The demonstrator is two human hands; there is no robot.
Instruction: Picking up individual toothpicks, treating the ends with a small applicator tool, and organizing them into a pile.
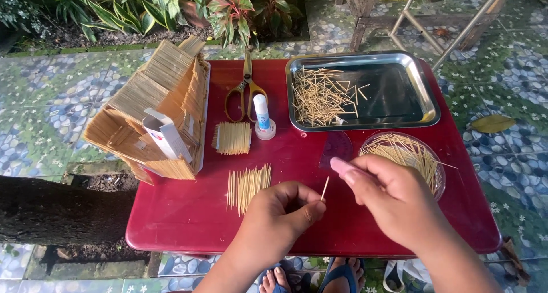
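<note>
Head view: A single toothpick (325, 188) is pinched upright between the thumb and fingers of the left hand (279, 216), above the near edge of the red table (188, 219). The right hand (394, 199) is held just beside it, fingers curled narrow around a small pink object (341, 166); what that object is cannot be told. A loose row of toothpicks (247, 186) lies on the table left of the left hand, and a squared toothpick panel (232, 138) lies beyond it. A glue tube (262, 117) stands upright beside yellow-handled scissors (246, 90). Scattered toothpicks are held in a metal tray (425, 93), and more in a clear round dish (438, 182) near the right hand. A toothpick house model (157, 110) stands at the table's left end.
</note>
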